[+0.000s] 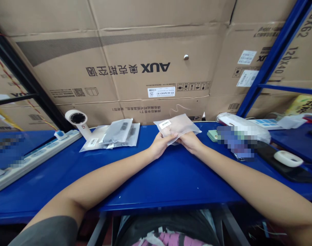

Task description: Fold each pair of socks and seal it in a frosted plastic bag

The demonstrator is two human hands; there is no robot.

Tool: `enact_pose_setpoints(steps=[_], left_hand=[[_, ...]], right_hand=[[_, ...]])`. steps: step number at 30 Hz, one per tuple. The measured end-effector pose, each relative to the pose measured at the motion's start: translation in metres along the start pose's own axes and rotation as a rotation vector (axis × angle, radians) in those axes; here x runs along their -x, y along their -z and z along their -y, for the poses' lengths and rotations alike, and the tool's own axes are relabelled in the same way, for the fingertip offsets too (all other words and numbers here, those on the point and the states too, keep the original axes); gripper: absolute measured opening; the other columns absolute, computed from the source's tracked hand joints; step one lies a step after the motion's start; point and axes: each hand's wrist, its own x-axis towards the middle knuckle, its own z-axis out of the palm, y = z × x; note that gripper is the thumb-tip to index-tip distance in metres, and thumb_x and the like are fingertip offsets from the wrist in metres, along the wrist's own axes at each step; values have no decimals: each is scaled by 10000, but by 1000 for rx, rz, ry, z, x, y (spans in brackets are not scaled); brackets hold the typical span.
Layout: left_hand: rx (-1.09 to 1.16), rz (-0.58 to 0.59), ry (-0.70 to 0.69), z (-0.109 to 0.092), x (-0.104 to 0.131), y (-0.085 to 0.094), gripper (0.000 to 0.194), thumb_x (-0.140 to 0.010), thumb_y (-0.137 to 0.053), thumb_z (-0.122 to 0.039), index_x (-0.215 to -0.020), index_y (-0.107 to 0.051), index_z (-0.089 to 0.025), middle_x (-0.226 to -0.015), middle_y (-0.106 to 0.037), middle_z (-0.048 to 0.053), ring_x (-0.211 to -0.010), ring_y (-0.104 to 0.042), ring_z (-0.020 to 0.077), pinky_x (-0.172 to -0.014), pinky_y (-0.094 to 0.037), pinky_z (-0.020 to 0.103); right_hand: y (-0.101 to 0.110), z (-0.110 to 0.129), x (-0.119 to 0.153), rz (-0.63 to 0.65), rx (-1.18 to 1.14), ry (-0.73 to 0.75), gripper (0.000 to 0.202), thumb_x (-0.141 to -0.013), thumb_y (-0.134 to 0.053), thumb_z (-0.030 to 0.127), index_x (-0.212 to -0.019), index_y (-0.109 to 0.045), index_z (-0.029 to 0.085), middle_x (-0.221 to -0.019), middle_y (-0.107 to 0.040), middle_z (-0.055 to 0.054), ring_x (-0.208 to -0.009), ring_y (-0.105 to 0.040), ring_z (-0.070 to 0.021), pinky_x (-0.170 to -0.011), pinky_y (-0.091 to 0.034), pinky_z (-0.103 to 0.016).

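Note:
Both hands hold one frosted plastic bag above the blue table, near its middle. A white barcode label sits on the bag's upper left. My left hand grips the lower left edge, thumb on top. My right hand is at the lower right edge, its fingers partly hidden beneath the bag. What the bag contains cannot be made out. To the left lies a pile of similar frosted bags with barcode labels, beside a white handheld barcode scanner on a stand.
A long white power strip runs along the left. On the right are a plastic-wrapped white package, a small green box, and a white mouse on a black pad. Cardboard walls the back; a blue post rises at right.

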Motion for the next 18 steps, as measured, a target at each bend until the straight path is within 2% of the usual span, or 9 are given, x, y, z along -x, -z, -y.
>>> enact_pose_setpoints(steps=[3,6,10,13,18], left_hand=[[84,-99,71,-2,-6,8,301,-799,-742,-253,-1083,-675,-175,-990,-741,49,-841,-675,160,-806,-513,290],[132,-108,131,-4,-9,10,228,-899,-617,-326,-1055,-677,-171,-961,-742,56,-823,-677,172,-760,-518,290],[85,-20,133,-2,-6,6,277,-877,-646,-357,-1078,-667,-167,-992,-740,75,-891,-680,211,-804,-510,323],[73,40,125,-2,-2,2,279,-839,-689,-302,-1083,-670,-166,-1015,-735,73,-925,-666,202,-855,-491,319],[74,23,119,-2,0,0,260,-804,-693,-231,-1053,-686,-157,-964,-739,59,-871,-666,188,-821,-492,303]], right_hand=[[7,-2,-4,29,11,-101,346,-623,-821,175,-946,-701,201,-1039,-753,-61,-1001,-713,-245,-915,-593,-393],[7,-4,-5,84,-16,-164,295,-684,-776,132,-962,-707,202,-1021,-755,-55,-977,-723,-209,-913,-596,-326],[2,-5,-3,113,-98,-137,446,-681,-772,95,-1094,-679,234,-1038,-754,-37,-1015,-716,-220,-884,-617,-315],[-3,-6,-1,122,-128,-108,463,-697,-764,121,-1130,-664,250,-1045,-754,-28,-1049,-706,-231,-884,-618,-321],[-4,-8,1,149,-104,-58,444,-704,-766,195,-1131,-665,265,-1100,-745,-36,-1127,-668,-244,-939,-583,-359]])
